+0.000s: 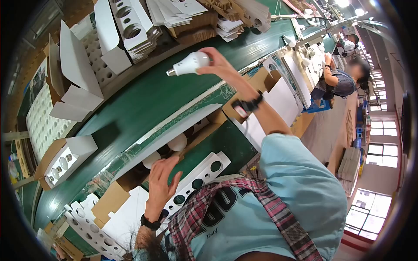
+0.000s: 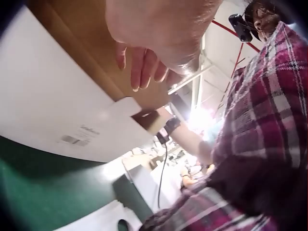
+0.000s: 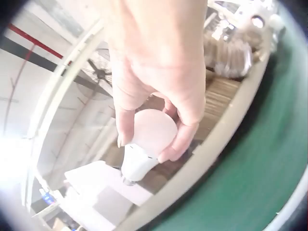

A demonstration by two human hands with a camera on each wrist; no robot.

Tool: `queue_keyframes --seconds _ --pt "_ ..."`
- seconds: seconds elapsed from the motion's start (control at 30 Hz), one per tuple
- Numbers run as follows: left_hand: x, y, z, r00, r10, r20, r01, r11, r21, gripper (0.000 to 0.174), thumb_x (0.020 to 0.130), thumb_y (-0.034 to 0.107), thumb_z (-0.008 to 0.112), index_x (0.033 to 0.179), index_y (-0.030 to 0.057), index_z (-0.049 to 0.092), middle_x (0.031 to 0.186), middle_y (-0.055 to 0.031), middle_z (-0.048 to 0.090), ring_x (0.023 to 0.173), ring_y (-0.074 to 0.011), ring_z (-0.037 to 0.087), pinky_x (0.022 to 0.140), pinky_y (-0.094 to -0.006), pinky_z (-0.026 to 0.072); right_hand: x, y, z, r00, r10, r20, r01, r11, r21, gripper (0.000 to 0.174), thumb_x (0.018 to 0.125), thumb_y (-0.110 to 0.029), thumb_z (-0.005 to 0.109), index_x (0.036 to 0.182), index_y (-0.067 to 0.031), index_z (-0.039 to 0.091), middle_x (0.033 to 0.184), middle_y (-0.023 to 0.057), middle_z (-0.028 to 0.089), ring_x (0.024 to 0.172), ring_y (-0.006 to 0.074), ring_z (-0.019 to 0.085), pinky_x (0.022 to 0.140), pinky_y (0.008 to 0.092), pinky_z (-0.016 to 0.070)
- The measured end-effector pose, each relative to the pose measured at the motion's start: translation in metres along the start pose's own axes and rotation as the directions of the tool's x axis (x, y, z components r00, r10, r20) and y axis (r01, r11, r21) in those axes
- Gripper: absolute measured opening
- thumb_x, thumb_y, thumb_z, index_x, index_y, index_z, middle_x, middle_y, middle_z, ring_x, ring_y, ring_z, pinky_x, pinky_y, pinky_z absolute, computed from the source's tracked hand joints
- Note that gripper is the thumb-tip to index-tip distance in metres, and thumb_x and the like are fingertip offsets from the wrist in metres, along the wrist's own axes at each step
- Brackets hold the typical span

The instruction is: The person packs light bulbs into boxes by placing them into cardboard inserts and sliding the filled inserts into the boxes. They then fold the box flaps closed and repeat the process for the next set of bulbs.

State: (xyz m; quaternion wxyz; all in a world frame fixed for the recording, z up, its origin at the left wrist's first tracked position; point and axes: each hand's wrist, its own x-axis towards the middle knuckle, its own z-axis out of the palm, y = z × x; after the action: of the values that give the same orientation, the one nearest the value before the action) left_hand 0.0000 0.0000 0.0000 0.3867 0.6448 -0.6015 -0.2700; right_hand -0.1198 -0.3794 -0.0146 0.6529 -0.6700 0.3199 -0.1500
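Note:
My right hand (image 1: pixel 215 65) holds a white light bulb (image 1: pixel 187 65) up over the green surface. In the right wrist view, thumb and fingers grip the bulb (image 3: pixel 151 132) around its round dome, its metal screw base pointing away from the palm. My left hand (image 1: pixel 161 180) is at the near side of a long open white carton (image 1: pixel 183 123), its fingers relaxed and apart. Inside that carton sit white bulbs (image 1: pixel 177 142), one of them close to the left fingertips. The left wrist view shows the left hand (image 2: pixel 154 38) over the carton's brown inner wall, holding nothing.
A smaller open box (image 1: pixel 82 152) with several bulbs stands across the green surface (image 1: pixel 152 98). White punched inserts (image 1: pixel 198 182) lie close to my body. More inserts (image 1: pixel 141 41) are stacked on the far ledge. Another person (image 1: pixel 342 80) is farther along the line.

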Motion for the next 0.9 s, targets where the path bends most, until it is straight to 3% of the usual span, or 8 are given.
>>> queue_keyframes --seconds 0.17,0.27,0.4,0.57,0.63,0.7,0.77,0.9 --pt "0.049 0.048 0.003 0.97 -0.236 -0.058 0.089 0.568 -0.818 0.064 0.092 0.031 0.056 0.144 0.0042 0.028 0.108 -0.0162 0.062 0.09 -0.0226 0.063 0.078 -0.0315 0.0495 -0.128 -0.069 0.025 0.905 -0.418 0.082 0.422 0.906 -0.028 0.074 0.064 -0.003 0.082 0.124 -0.0088 0.04 0.124 0.0053 0.041 0.115 0.0173 0.049 0.09 0.034 0.0487" --pt "0.06 0.065 0.008 0.971 -0.222 0.084 0.173 0.419 -0.891 0.057 0.096 0.029 0.051 0.141 0.002 0.029 0.097 -0.0127 0.061 0.081 -0.021 0.064 0.071 -0.0292 0.0489 -0.184 -0.075 0.058 0.89 -0.43 0.155 0.457 0.846 -0.276 0.076 0.063 -0.006 0.082 0.126 -0.0104 0.039 0.125 0.0052 0.04 0.116 0.0215 0.048 0.091 0.0352 0.0488" --pt "0.049 0.051 0.019 0.965 -0.214 0.155 0.245 0.507 -0.827 0.041 0.097 0.025 0.05 0.128 0.0 0.043 0.096 -0.0081 0.06 0.078 -0.0153 0.062 0.068 -0.0264 0.0483 -0.221 -0.077 0.067 0.966 -0.207 0.154 0.236 0.95 -0.203 0.075 0.067 -0.015 0.08 0.13 -0.0109 0.04 0.13 0.009 0.042 0.115 0.0266 0.051 0.093 0.038 0.0473" --pt "0.036 0.048 0.029 0.986 -0.157 0.055 0.143 0.628 -0.765 0.037 0.096 0.018 0.052 0.127 -0.0005 0.043 0.103 -0.0116 0.061 0.088 -0.0167 0.063 0.078 -0.0284 0.0484 -0.219 -0.085 0.062 0.92 -0.237 0.312 0.37 0.789 -0.491 0.063 0.072 -0.028 0.075 0.125 -0.0037 0.051 0.115 0.0166 0.058 0.105 0.0314 0.057 0.09 0.0394 0.0456" --pt "0.026 0.036 0.023 0.988 -0.144 -0.046 0.124 0.947 -0.295 0.044 0.089 0.017 0.061 0.127 0.0032 0.043 0.113 -0.0131 0.059 0.109 -0.0247 0.056 0.095 -0.039 0.0405 -0.204 -0.082 0.052 0.941 -0.224 0.252 0.329 0.775 -0.54 0.06 0.072 -0.031 0.075 0.121 -0.002 0.054 0.107 0.017 0.062 0.101 0.0319 0.059 0.086 0.0386 0.0468" --pt "0.018 0.016 0.023 0.987 0.072 -0.147 -0.032 0.966 0.255 0.05 0.085 0.016 0.065 0.128 0.0059 0.043 0.117 -0.0124 0.057 0.116 -0.0287 0.051 0.101 -0.0439 0.035 -0.186 -0.088 0.05 0.984 -0.081 0.158 0.167 0.727 -0.666 0.061 0.071 -0.036 0.073 0.116 0.0003 0.057 0.101 0.0195 0.064 0.095 0.032 0.062 0.082 0.0384 0.0484" --pt "0.005 -0.01 0.026 0.996 0.045 -0.076 -0.013 0.924 0.383 0.044 0.079 0.016 0.068 0.12 0.009 0.054 0.118 -0.0096 0.057 0.123 -0.0283 0.045 0.106 -0.0496 0.0283 -0.167 -0.088 0.057 0.989 0.107 0.099 0.015 0.601 -0.799 0.062 0.072 -0.038 0.071 0.118 0.0008 0.056 0.105 0.0213 0.063 0.094 0.0296 0.062 0.08 0.0376 0.0494" --pt "-0.008 -0.052 0.039 0.999 0.026 -0.03 -0.008 0.88 0.475 0.026 0.08 0.006 0.059 0.105 0.0099 0.065 0.097 -0.0076 0.065 0.108 -0.0224 0.057 0.108 -0.0498 0.0267 -0.128 -0.045 0.085 0.971 0.015 0.239 0.231 0.208 -0.951 0.051 0.07 -0.036 0.071 0.099 0.0044 0.062 0.092 0.023 0.065 0.081 0.0332 0.065 0.069 0.0402 0.0518"
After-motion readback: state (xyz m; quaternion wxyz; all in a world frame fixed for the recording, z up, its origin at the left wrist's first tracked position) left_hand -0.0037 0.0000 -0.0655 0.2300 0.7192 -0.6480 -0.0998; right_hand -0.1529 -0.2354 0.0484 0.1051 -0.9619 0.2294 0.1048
